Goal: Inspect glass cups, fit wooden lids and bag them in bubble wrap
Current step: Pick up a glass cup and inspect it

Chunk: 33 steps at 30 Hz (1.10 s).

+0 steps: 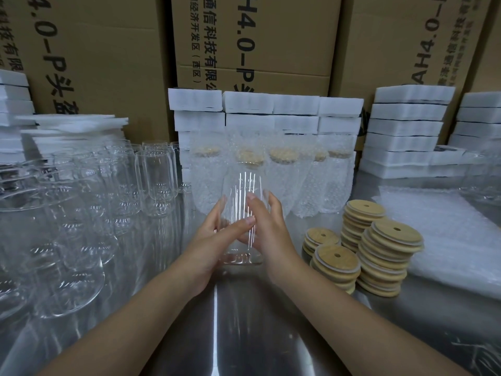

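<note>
In the left of the frame a crowd of bare glasses (156, 180) stood rim-up on the steel table (244, 335), packed close together.

At centre the glass cup (244, 191) being checked sat between both hands, mouth up and away from the camera, in front of the bagged cups. Whether its thick base rested on the table or hung just above it could not be told.

The left hand (208, 242) held the cup's left side. Its fingers reached round the far wall and its thumb lay across the near one, a loose wrap rather than a clamp. The right hand (271, 232) lay against the right wall with fingers nearly straight, pressing rather than curling.

The cup looked thin-walled, rigid, smooth and probably slippery. It would likely be light for its size but would break if knocked against its neighbours. The straight wall below the shoulder seemed the safest place to hold it, not the rim.

Behind it, in the upper centre, a row of bagged cups (208, 172) already wore lids and bubble wrap.

Right of centre stood stacks of wooden lids (390, 240), each with a small hole, near the right hand. At far right lay a pile of bubble-wrap bags (447, 234), soft and limp.
</note>
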### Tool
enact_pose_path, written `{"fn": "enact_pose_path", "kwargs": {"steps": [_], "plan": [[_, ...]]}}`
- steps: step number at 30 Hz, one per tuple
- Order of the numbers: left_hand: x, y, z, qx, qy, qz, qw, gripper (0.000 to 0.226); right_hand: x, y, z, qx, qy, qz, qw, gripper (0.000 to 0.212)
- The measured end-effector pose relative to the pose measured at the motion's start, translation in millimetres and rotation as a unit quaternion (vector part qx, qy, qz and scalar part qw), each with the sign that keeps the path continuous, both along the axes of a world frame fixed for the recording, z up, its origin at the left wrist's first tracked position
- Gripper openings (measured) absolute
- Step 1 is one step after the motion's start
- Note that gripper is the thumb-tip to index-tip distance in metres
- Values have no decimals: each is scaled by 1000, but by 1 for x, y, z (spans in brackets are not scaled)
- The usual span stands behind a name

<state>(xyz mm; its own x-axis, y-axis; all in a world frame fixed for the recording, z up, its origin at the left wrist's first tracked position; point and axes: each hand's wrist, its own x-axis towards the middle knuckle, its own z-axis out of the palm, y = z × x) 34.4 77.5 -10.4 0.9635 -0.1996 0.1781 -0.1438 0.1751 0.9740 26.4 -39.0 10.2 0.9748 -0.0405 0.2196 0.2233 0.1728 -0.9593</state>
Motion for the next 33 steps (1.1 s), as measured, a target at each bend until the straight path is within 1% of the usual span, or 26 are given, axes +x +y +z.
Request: {"fn": "enact_pose_path", "kwargs": {"steps": [5,6,9,11,12,15,16,19,22,24,27,28,30,33], "plan": [[3,-1,-2,-26,11,-5,1000,108,0,-1,0,71,19,-23,997,63],[3,-1,-2,-34,19,-9,999,104,1,-2,0,82,21,-29,996,62],[5,0,-3,-40,45,-25,998,82,3,-3,-1,89,27,-46,995,66],[7,1,-3,-31,55,-45,997,49,4,-4,-2,93,31,-51,994,71],[8,1,-3,-30,62,-56,996,40,5,-5,-2,95,35,-51,994,73],[9,1,-3,-39,85,-76,993,60,6,-7,-1,104,41,-45,993,71],[9,0,-2,-39,92,-86,991,61,7,-7,-1,101,41,-46,993,70],[7,1,0,-58,105,-113,986,51,9,-9,-2,89,44,-50,994,71],[0,-3,4,-68,106,-122,984,49,10,-10,-2,76,49,-46,995,78],[-7,-7,3,-50,84,-113,989,62,9,-10,0,48,43,-50,997,79],[-12,-9,-3,12,19,-69,997,95,9,-11,2,-4,18,-74,997,78],[-12,-8,-4,25,1,-54,998,100,8,-11,3,-13,10,-84,996,78],[-10,-8,-3,29,-22,-34,999,99,7,-9,4,-10,-7,-112,994,80],[-8,-9,-4,29,-39,-13,999,92,4,-6,6,35,-27,-152,987,79]]}}
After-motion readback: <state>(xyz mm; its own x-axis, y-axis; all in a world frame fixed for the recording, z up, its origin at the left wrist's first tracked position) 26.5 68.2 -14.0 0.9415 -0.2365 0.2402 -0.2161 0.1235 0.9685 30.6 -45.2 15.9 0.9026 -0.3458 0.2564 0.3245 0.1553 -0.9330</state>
